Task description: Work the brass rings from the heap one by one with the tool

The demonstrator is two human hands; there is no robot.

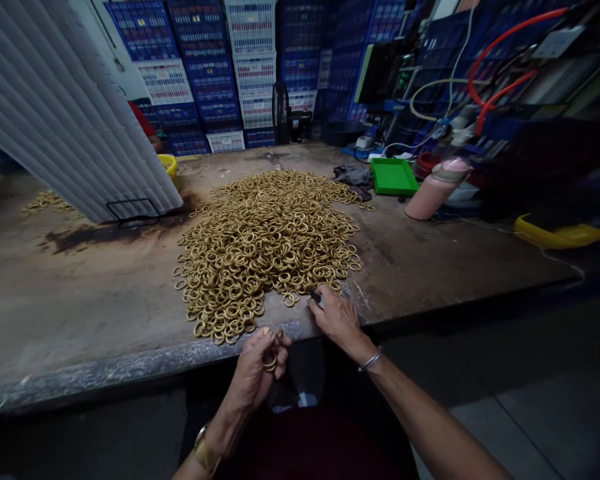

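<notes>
A large pile of brass-coloured metal rings (270, 233) lies on the worktable in front of me. Just off the table's front edge, my left hand (263, 360) is closed around a few brass rings (271, 365), held between thumb and curled fingers. My right hand (334, 313) rests low at the pile's front right edge. Its fingers grip a small dark tool (316, 297) whose tip points toward the rings; its exact kind is too small to make out. A couple of loose rings (290, 299) lie left of that tip.
A ribbed grey-white panel (80, 100) leans at left beside a yellow container (169, 167). Behind are stacked blue and white crates (254, 73). At right stand a green tray (394, 176), a pink bottle (437, 190) and a yellow scoop-like container (557, 235). The worktable (105, 287) ends close before me.
</notes>
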